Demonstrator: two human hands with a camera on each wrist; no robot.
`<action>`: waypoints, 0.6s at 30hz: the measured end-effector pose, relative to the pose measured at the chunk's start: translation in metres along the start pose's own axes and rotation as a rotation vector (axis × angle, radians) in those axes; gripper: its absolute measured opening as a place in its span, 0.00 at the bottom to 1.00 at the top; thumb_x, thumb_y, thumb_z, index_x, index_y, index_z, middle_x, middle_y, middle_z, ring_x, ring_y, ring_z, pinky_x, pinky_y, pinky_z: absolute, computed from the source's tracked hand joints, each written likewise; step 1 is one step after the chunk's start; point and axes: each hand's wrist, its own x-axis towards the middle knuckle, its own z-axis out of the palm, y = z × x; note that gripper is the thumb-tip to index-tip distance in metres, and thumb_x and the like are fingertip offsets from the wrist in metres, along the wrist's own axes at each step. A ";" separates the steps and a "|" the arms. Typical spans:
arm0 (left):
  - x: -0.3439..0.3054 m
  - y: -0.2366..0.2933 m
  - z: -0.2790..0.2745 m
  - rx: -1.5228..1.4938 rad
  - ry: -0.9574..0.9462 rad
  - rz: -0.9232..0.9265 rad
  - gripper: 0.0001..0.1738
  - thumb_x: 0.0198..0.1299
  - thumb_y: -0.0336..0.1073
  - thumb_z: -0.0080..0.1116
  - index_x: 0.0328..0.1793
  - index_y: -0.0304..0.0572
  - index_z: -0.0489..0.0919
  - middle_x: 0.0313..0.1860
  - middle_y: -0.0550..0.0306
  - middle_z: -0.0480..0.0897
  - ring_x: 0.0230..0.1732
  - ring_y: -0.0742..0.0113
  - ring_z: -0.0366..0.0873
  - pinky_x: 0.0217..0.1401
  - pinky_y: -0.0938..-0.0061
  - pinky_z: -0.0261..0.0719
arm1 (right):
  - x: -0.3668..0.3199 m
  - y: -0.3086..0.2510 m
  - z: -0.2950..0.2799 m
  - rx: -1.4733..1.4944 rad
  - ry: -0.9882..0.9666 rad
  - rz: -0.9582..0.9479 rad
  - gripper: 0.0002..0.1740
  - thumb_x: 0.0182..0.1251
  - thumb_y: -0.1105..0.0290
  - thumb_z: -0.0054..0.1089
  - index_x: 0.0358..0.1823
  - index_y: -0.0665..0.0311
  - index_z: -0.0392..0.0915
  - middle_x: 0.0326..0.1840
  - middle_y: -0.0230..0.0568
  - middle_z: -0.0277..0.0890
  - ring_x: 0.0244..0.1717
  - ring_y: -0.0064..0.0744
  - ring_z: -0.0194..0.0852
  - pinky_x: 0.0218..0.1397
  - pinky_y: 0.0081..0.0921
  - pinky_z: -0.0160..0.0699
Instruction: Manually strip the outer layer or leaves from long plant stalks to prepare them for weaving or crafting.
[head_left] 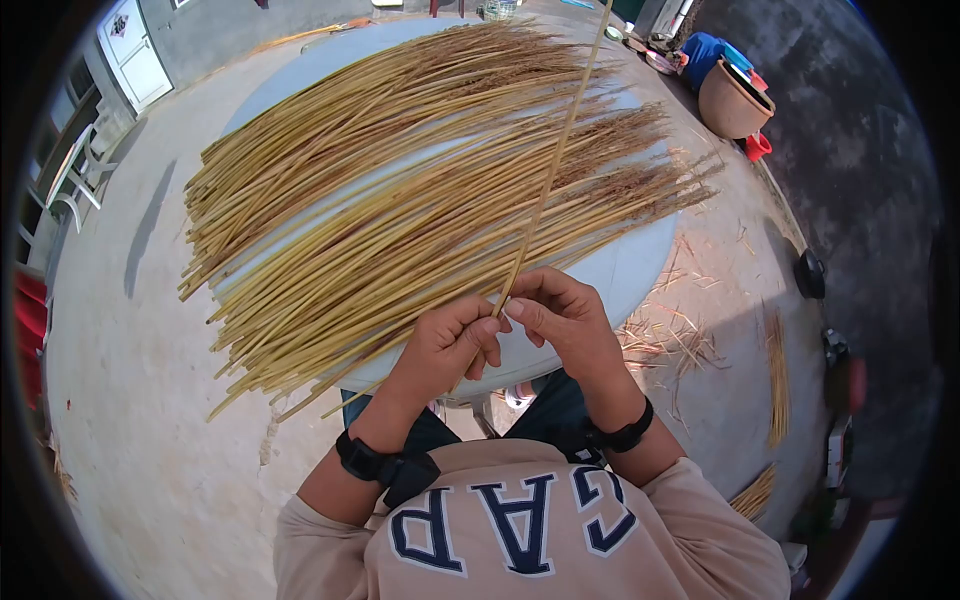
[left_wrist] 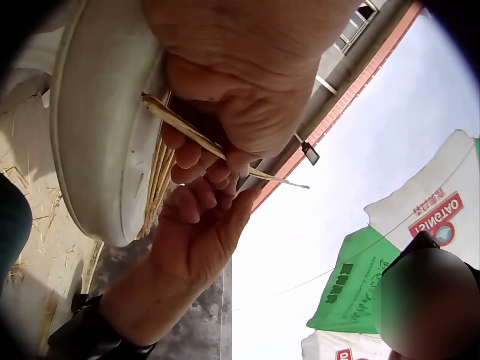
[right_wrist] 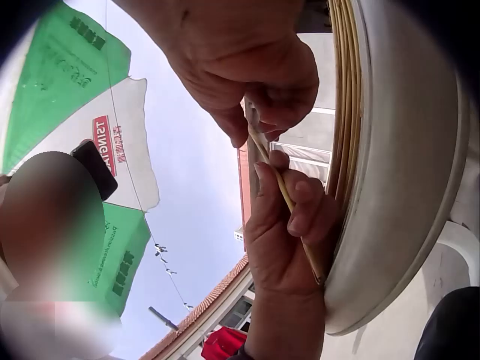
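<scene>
My left hand (head_left: 455, 340) grips a long dry stalk (head_left: 552, 180) near its cut lower end, thumb and curled fingers round it. Just above, my right hand (head_left: 565, 315) pinches the same stalk between thumb and fingertips. From there the stalk slants up and away across the table, its top beyond the head view. Its short cut end (left_wrist: 174, 121) sticks out below my left palm in the left wrist view. The right wrist view has the stalk (right_wrist: 289, 196) lying across the left fingers, with the right fingertips close above them.
Two broad spreads of seed-headed stalks, a far one (head_left: 350, 120) and a near one (head_left: 400, 245), cover much of the round pale table (head_left: 640, 250). Stalk scraps (head_left: 680, 340) litter the ground at right, near a small bundle (head_left: 776, 380). A clay pot (head_left: 733, 103) stands farther back.
</scene>
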 end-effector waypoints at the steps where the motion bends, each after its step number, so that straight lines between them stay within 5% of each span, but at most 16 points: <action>1: 0.000 0.000 0.001 0.056 -0.003 -0.001 0.13 0.67 0.38 0.44 0.38 0.36 0.74 0.19 0.60 0.76 0.14 0.80 0.66 0.18 0.87 0.64 | 0.001 0.002 0.007 -0.101 -0.051 0.008 0.11 0.61 0.69 0.59 0.42 0.68 0.76 0.29 0.31 0.75 0.23 0.12 0.63 0.22 0.12 0.61; 18: 0.002 0.002 0.005 0.113 -0.059 0.005 0.11 0.67 0.35 0.41 0.42 0.34 0.70 0.24 0.56 0.78 0.19 0.75 0.76 0.21 0.83 0.72 | 0.004 0.018 0.008 -0.145 0.051 -0.048 0.06 0.62 0.70 0.56 0.34 0.66 0.74 0.24 0.27 0.72 0.20 0.10 0.61 0.21 0.10 0.60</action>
